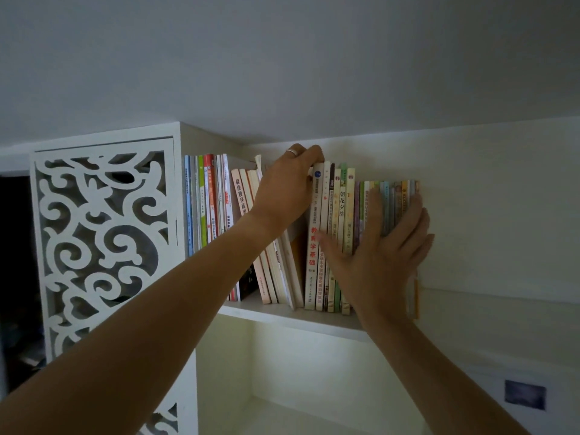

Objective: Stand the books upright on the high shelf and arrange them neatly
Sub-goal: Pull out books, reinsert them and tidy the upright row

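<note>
My left hand (pixel 288 183) is up at the top edge of the books, fingers curled over the top of the tall white book (pixel 314 233) with red characters down its spine, gripping it at its upper corner. My right hand (pixel 381 249) is laid flat, fingers straight and spread, pressing against the spines of the upright row (pixel 370 199) on the right, so it holds nothing and only steadies.

What the next move turns on is the gap just left of that white book. The leaning books (pixel 270 265) there tilt with their tops toward the left and their feet toward the right, so their long axes run slantwise, while the white book and everything to its right stand straight up. The leaners sit directly under my left forearm, between the straight group by the cabinet wall (pixel 204 202) and the white book. My left hand is far the nearer to them; the right is well apart, on the other side of the row.

All the books rest on the high shelf (pixel 282 315), close under the ceiling. I judge the right part tidy, and the slanted ones still need tipping upright and closing up.
</note>
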Demonstrator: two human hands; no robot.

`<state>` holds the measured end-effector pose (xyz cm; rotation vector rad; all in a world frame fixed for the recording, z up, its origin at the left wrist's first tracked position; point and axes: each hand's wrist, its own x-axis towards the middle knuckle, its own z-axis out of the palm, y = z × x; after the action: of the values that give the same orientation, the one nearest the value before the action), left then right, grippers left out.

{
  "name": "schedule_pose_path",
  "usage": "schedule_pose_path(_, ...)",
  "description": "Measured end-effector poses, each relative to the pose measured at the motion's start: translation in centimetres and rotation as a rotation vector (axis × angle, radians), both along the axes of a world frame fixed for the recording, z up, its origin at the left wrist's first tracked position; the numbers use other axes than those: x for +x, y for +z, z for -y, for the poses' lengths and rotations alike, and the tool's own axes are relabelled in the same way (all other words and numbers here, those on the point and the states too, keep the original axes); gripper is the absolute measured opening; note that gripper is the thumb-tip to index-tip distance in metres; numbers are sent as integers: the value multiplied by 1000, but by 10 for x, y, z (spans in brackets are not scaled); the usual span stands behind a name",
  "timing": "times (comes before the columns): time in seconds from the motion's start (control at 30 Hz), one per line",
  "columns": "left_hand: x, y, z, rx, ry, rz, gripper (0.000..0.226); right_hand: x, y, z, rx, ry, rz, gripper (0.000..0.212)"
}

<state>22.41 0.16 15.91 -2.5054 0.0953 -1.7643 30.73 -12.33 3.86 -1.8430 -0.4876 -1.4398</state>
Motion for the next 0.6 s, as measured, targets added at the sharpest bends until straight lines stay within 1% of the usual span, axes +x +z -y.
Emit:
schedule_pose_path(0.1, -6, 4, -1, 70, 75, -57, 13, -5, -10, -12, -22, -8, -11, 117)
schedule_pose_path(0.23, -13, 4, -2, 110, 194, -159, 31, -2, -11, -15, 3, -11, 14, 117)
schedule_pose_path(0.33, -15, -2, -2, 172, 378, -183, 47, -3, -11, -17, 7, -6, 14, 115)
schedule_pose_path(0.43, -11, -12, 1, 180, 588, -183, 58, -5, -11, -17, -17, -9, 24, 113)
schedule_pose_path(0.5, -8, -14, 7, 207, 697, -183, 59, -6, -12, -18, -32, -7, 31, 111)
schedule_pose_path(0.6, -6, -11, 17, 231, 801, -198, 51, -4, -12, -18, -33, -14, 22, 111)
